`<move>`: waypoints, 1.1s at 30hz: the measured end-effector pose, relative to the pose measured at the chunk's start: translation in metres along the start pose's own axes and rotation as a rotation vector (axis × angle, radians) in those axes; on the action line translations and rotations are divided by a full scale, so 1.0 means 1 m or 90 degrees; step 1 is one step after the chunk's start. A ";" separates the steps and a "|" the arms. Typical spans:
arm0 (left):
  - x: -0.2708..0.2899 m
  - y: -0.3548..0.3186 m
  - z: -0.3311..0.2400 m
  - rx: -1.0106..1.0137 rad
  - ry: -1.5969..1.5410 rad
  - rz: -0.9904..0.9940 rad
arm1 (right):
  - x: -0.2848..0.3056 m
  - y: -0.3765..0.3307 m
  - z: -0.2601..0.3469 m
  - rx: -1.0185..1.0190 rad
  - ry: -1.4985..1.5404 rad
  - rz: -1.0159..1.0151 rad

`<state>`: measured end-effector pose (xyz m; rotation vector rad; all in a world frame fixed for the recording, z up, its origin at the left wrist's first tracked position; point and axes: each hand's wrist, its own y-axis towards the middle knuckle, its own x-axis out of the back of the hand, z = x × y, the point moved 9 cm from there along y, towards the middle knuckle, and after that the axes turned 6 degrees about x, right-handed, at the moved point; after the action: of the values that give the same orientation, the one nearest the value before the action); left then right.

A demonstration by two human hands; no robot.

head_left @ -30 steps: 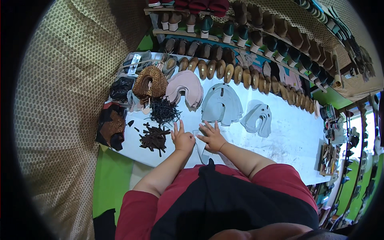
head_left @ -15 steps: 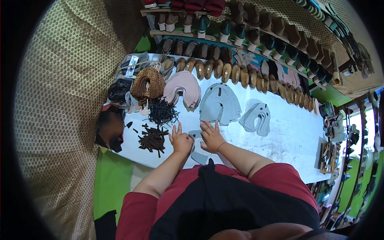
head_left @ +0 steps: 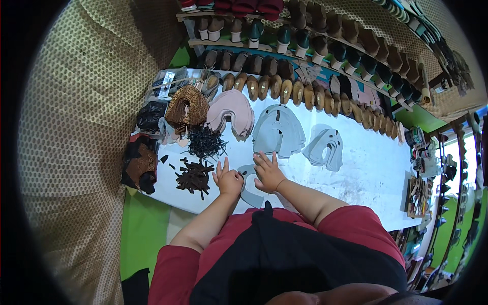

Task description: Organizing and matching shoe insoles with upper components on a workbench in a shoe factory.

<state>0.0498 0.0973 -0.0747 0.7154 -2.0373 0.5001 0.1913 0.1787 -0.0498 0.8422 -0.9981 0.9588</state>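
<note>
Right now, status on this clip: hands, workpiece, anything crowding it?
Left hand and right hand flat on grey shoe-upper piece. Dark strip pile beside left hand, apart.

Pale grey cut piece [head_left: 250, 193] under both hands; its middle covered by the right hand [head_left: 268, 176], near edge hidden behind the black garment; whether left hand [head_left: 229, 181] pinches anything too small to tell; dark strips [head_left: 193, 176] too small to tell material; top shelf shoes [head_left: 244, 6] cut off by the upper edge; right-end tools [head_left: 418, 189] blurred, kind unclear.
</note>
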 end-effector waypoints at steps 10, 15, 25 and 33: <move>0.021 -0.004 0.015 0.002 0.010 0.001 | -0.007 0.002 -0.002 0.008 -0.006 -0.002; 0.025 -0.029 -0.039 -0.364 0.216 0.089 | -0.011 -0.003 -0.010 0.034 0.010 -0.024; -0.006 -0.037 -0.019 -0.380 0.330 0.228 | -0.006 -0.002 -0.008 -0.021 0.022 -0.018; 0.027 -0.033 0.000 -0.440 0.313 0.202 | -0.008 0.000 -0.008 -0.109 -0.062 0.025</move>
<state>0.0593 0.0643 -0.0491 -0.1429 -1.6846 0.0985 0.1917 0.1836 -0.0598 0.7336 -1.1677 0.8579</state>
